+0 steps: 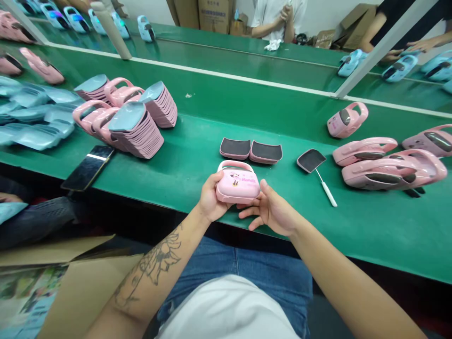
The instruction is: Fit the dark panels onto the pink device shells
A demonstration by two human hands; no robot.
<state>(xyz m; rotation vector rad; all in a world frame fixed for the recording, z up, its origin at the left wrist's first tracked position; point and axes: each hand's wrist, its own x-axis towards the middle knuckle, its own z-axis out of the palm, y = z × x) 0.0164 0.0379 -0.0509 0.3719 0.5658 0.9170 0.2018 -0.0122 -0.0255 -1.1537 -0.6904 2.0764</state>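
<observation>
My left hand point(212, 197) grips a pink plastic case with a carrying handle point(237, 182) and a cartoon print on its face. My right hand point(268, 209) lies open at the case's right side, fingers spread low beside it. Just beyond them, two flat pink pieces with dark grey tops point(235, 148) lie side by side on the green bench point(197, 113). To their right is a dark pad on a white stick point(311, 161). Several finished pink cases point(393, 170) lie at the right.
Stacks of pink shells point(136, 128) and loose pale blue parts point(31, 113) fill the bench's left side, with a black phone point(88, 167) near its edge. An open cardboard box point(81, 292) sits at lower left. A second green bench and a co-worker point(275, 19) lie beyond.
</observation>
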